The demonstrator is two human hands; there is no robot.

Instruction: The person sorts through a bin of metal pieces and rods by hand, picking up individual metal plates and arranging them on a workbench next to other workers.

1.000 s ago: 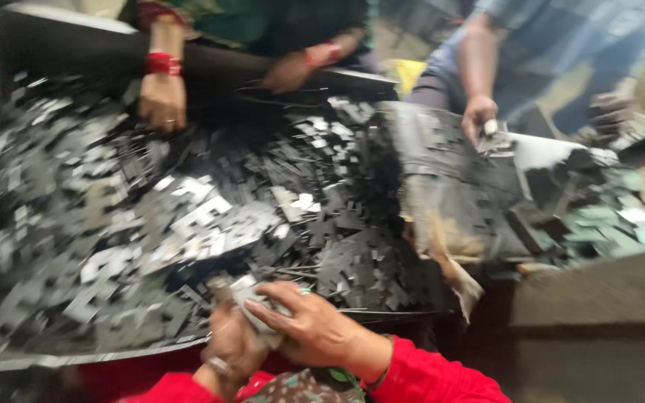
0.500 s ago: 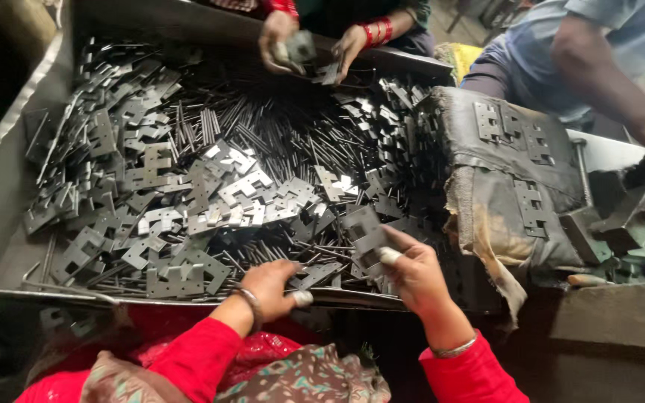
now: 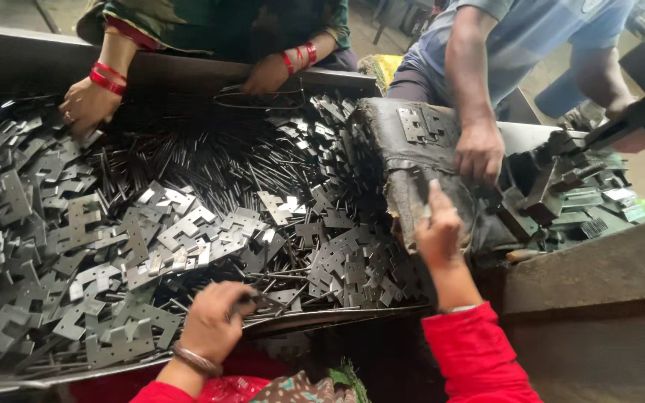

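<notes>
Head view: left hand (image 3: 214,321), fingers curled shut around thin grey metal pins (image 3: 263,304) at near edge of long grey metal tray (image 3: 322,319), beside flat stamped steel plates (image 3: 181,231). Right hand (image 3: 436,227) raised, pinching small grey metal piece (image 3: 421,211) against worn dark sack (image 3: 412,160).

My left hand (image 3: 214,322) is curled over the near edge of the heap of flat grey metal plates (image 3: 188,231), fingers closed on a thin dark metal pin (image 3: 266,302) that sticks out to the right from my grip, lying almost level over the plates. The plates are stamped hinge leaves with notched edges, dull and shiny by turns, lying flat and overlapping every way, with more thin pins scattered among them. My right hand (image 3: 436,227) is raised at the right end of the heap, fingers pinched on a small pale metal piece (image 3: 425,213), held upright against the worn dark sack (image 3: 412,160) beside it.
</notes>
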